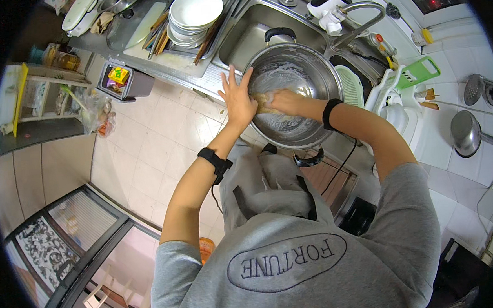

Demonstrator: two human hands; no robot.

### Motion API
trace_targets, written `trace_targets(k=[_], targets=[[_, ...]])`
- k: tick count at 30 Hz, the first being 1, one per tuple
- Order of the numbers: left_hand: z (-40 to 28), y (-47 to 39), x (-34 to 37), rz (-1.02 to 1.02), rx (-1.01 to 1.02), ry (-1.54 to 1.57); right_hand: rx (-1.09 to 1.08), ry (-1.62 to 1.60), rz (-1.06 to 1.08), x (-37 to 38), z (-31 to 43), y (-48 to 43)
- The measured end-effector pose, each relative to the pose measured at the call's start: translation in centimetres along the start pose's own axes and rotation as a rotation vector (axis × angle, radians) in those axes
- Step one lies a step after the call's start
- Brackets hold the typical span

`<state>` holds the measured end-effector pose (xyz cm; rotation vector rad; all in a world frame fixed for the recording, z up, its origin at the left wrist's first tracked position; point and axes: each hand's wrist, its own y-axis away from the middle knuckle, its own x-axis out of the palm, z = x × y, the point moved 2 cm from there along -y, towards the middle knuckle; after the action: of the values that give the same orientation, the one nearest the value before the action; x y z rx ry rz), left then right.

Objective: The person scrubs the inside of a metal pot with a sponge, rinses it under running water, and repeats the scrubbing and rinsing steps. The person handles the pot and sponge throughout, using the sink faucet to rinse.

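A large steel pot (312, 126) with two black handles is tilted at the front edge of the sink (243, 31), its inside smeared with whitish suds. My right hand (285, 102) reaches inside and presses a tan scrubbing pad or cloth (262, 103) to the left part of the inner wall; its exact kind cannot be told. At the pot's left rim, my left hand (239, 97) rests with its fingers spread and its palm edge against the rim. Both wrists wear black bands.
Stacked white bowls (195, 9) and chopsticks (161, 36) stand left of the sink. The faucet (363, 24) arches at the upper right, near a light green colander (349, 84) and a white dish rack (384, 90). A small bin (128, 87) hangs at the counter's left front.
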<state>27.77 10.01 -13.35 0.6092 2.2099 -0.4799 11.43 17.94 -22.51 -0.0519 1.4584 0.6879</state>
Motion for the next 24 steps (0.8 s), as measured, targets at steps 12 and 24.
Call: trace_targets(k=[12, 24], targets=[[2.1, -2.7, 1.3, 0.048, 0.055, 0.294, 0.245, -0.041, 0.164, -3.2, 0.1, 3.6], [2.1, -2.9, 0.9, 0.115, 0.012, 0.349, 0.031, -0.080, -0.060, -1.9, -0.5, 1.7]])
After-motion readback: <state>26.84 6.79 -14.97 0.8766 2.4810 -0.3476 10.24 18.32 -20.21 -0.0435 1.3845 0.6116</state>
